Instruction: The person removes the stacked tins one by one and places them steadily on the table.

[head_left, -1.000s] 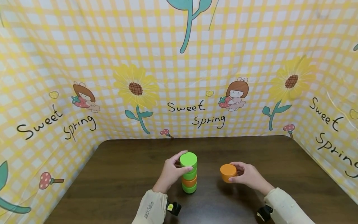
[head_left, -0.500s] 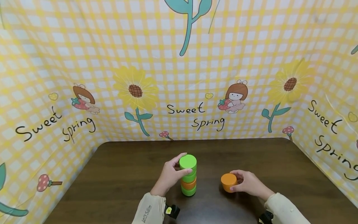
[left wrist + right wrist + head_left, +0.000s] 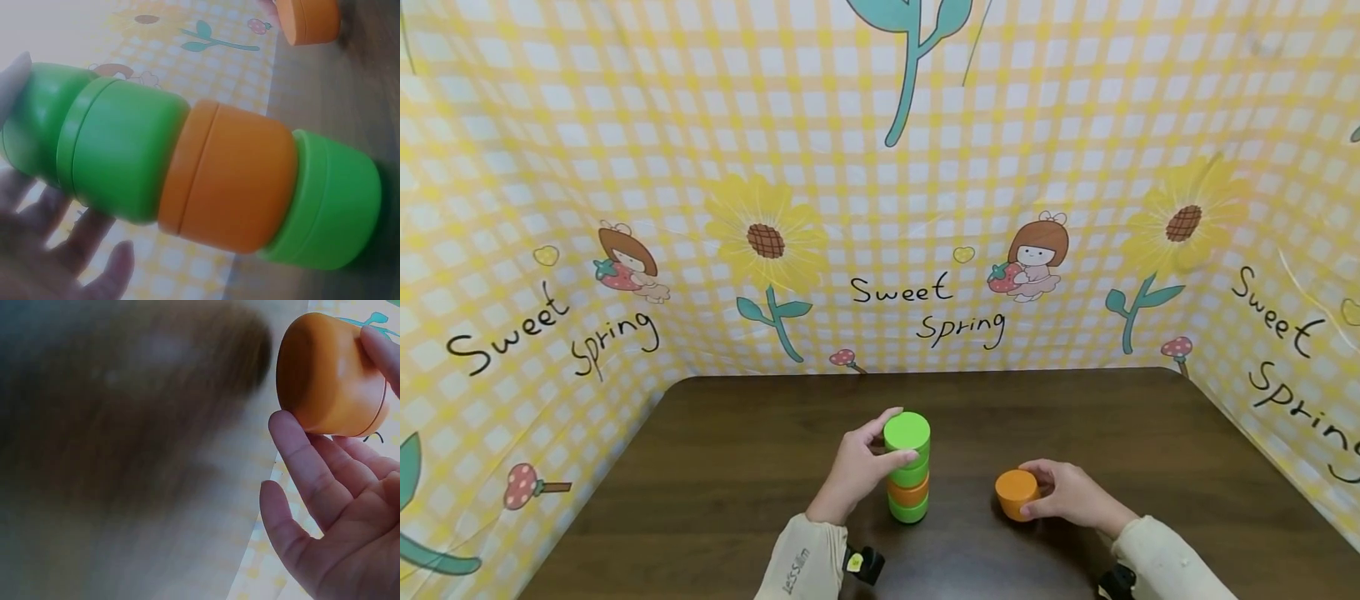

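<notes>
A stack of round lidded jars stands on the dark wooden table point(image 3: 715, 467). From the top down, they are a green jar point(image 3: 907, 430), another green jar point(image 3: 128, 150), an orange jar point(image 3: 231, 178) and a green jar point(image 3: 337, 203) at the base. My left hand point(image 3: 859, 468) grips the topmost green jar, thumb in front and fingers behind. To the right of the stack, my right hand point(image 3: 1072, 493) holds a separate orange jar point(image 3: 1017, 493) between thumb and fingers, lid up. In the right wrist view a narrow gap shows between its base and the dark patch on the table.
A yellow checked cloth point(image 3: 880, 200) with printed flowers and lettering hangs behind the table and along both sides. A black wrist device point(image 3: 865, 565) sits at the left cuff, and another point(image 3: 1116, 582) at the right cuff.
My right hand has come down toward the table with the orange jar, mostly in the first half second. The left hand and the stack stay in place.
</notes>
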Tool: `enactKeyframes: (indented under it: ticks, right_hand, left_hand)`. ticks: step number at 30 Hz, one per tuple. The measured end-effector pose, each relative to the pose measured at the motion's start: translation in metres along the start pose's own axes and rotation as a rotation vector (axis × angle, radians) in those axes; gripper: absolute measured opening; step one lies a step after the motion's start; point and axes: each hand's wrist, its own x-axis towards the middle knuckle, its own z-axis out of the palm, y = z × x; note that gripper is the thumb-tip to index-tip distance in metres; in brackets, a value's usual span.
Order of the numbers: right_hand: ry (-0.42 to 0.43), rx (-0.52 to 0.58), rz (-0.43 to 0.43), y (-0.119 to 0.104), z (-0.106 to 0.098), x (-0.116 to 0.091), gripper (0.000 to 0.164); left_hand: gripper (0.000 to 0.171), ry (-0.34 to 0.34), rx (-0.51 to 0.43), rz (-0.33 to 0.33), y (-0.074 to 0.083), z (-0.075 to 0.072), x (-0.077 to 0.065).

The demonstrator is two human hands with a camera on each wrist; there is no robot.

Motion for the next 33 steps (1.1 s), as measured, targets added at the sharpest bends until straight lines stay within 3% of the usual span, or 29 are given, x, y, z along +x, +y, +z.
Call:
enactKeyframes:
  ticks: [13, 28, 33]
  right_hand:
    - [-0.009, 0.033, 0.022, 0.0028, -0.0015, -0.0023, 0.066]
    - [0.017, -0.044, 0.051, 0.0082, -0.0014, -0.0039, 0.068]
    - [0.008, -0.024, 0.054, 0.0076, -0.0011, -0.0050, 0.064]
  left_hand:
    - [0.063, -0.011, -0.012, 0.005, -0.0005, -0.0001, 0.0013]
    - [0.063, -0.009, -0.010, 0.000, -0.0007, -0.0010, 0.0018]
    - [0.061, -0.018, -0.013, 0.009, -0.0011, -0.0011, 0.0024]
